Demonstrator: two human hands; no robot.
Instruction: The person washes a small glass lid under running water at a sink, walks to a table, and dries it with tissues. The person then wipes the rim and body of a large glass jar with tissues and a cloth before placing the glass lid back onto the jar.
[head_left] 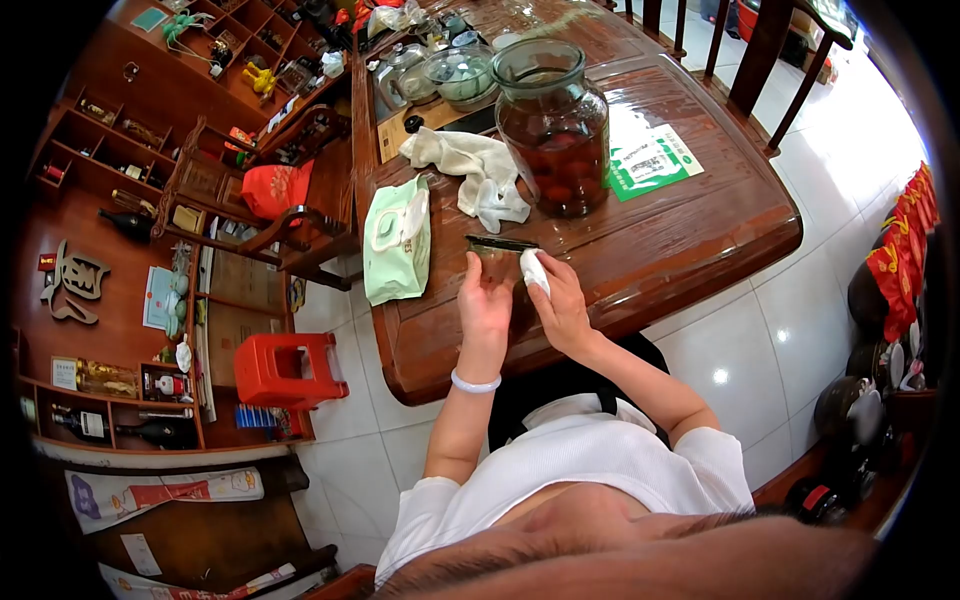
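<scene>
My left hand (485,298), with a pale bangle on the wrist, is closed around a glass lid (503,242) seen edge-on as a dark greenish disc over the table. My right hand (562,308) pinches a white wipe (534,272) against the lid's right edge. Just beyond stands a large glass jar (552,130), uncovered, with dark red liquid and round fruit in it. A crumpled cream cloth (465,160) lies left of the jar, a greyish rag (500,205) bunched at its end. Farther left is a green wet-wipe pack (398,240).
A green-and-white card (650,165) lies right of the jar on the wooden table (690,235). Glass pots (462,75) stand at the back. A red stool (290,370) and a carved chair (290,195) are to the left; lidded jars with red cloth (895,260) stand at right.
</scene>
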